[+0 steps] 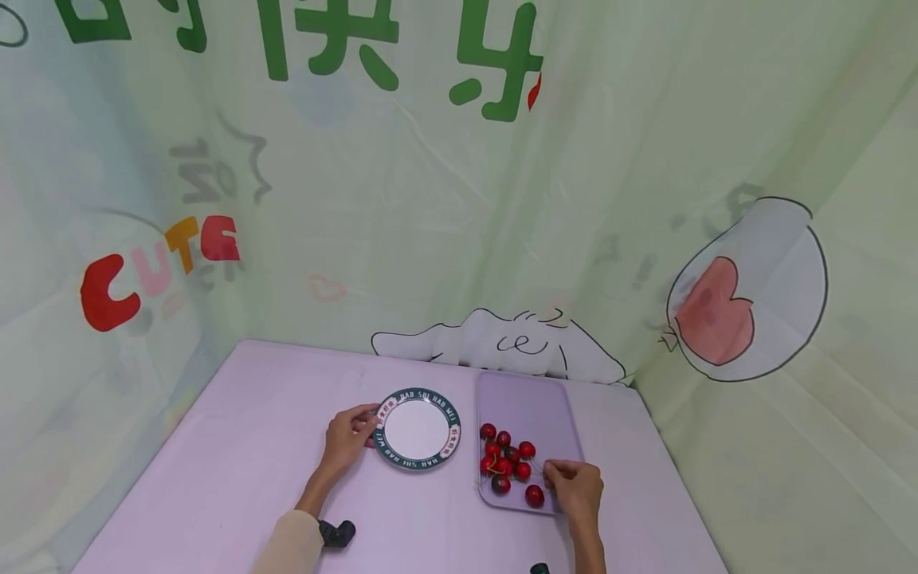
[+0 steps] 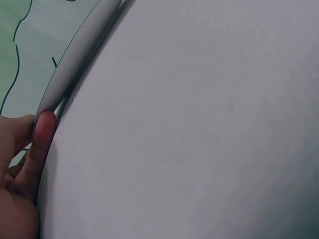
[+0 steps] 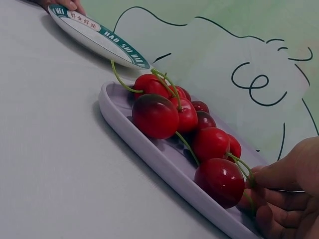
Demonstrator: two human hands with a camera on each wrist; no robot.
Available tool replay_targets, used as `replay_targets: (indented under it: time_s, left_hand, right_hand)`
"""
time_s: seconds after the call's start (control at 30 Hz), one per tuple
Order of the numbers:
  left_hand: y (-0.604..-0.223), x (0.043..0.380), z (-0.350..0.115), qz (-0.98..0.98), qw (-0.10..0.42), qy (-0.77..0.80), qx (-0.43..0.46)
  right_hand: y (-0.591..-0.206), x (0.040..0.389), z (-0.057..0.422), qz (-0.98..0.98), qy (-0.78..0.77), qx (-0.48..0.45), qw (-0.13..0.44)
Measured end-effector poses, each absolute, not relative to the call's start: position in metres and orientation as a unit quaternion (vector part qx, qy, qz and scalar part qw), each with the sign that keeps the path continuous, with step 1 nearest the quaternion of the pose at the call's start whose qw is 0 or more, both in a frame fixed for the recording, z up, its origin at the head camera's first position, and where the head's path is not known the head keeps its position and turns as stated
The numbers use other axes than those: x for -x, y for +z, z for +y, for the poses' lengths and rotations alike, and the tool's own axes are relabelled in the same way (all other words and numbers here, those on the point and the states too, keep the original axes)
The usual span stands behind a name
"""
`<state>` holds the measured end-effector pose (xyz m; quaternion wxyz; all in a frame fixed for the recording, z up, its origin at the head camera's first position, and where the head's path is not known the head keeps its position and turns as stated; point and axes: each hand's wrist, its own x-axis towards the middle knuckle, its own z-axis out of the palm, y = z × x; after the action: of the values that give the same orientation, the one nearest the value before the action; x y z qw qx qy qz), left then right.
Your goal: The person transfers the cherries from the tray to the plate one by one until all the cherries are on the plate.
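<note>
On the left, my left hand (image 1: 347, 434) holds the rim of a round white plate (image 1: 416, 430) with a dark green lettered border. Seen from the left wrist, the plate's underside (image 2: 82, 50) is tilted up off the tabletop, its edge between thumb and fingers. A shallow lilac tray (image 1: 527, 402) carries several dark red cherries (image 1: 504, 467), mostly bunched on its left side. Over the tray's right side, my right hand (image 1: 577, 486) pinches green cherry stems (image 3: 241, 164) between thumb and forefinger. Close by lies a large cherry (image 3: 219, 183); which fruit those stems join is hard to tell.
The pale lilac tabletop (image 1: 251, 446) meets a printed curtain (image 1: 430, 239) at the back and sides. A black device (image 1: 337, 534) sits at the left wrist, and part of another dark item (image 1: 539, 568) shows at the bottom edge.
</note>
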<state>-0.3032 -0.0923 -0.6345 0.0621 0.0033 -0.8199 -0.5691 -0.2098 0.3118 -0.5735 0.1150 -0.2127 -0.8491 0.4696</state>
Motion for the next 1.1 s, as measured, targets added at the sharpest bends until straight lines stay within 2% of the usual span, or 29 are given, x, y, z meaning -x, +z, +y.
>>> replay_targets:
  time_s: [0.67,1.1]
  left_hand:
    - [-0.632,0.301,-0.092,-0.819,0.068,-0.569,0.002]
    - [-0.632,0.301,-0.091,-0.819,0.064,-0.570,-0.012]
  right_hand:
    - [-0.562,0.206,0.314,-0.764,0.598,0.219,0.100]
    - [-0.560,0.207,0.316,-0.743,0.621,0.235,0.088]
